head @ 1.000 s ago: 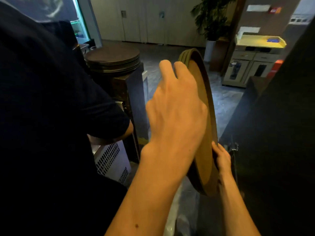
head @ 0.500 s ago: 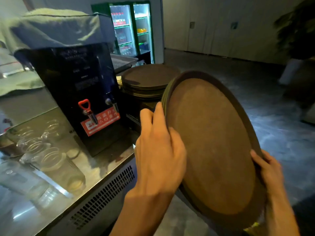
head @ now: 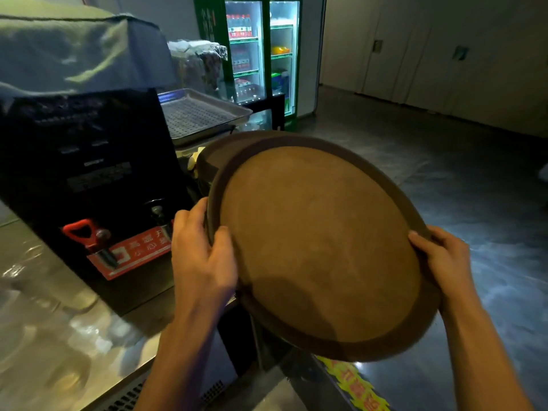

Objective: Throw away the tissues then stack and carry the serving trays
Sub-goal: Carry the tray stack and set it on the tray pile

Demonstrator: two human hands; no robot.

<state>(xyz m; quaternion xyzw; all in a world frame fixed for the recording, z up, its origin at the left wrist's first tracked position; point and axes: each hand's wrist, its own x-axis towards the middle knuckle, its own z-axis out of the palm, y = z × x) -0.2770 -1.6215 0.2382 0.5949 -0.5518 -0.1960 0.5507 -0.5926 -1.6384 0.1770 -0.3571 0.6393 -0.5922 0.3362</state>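
Both hands grip the round serving trays [head: 320, 247], tilted, above the counter's [head: 74, 336] right edge: left hand [head: 201, 262] fingers curled over left rim, right hand [head: 441, 262] on right rim. Stiff, prob light; rims slick, so hold opposite rims. Beyond: tray stack [head: 213, 155].

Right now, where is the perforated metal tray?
In the head view the perforated metal tray sits upper left of centre, behind the black water dispenser and in front of the drinks fridge, just beyond the held round trays.
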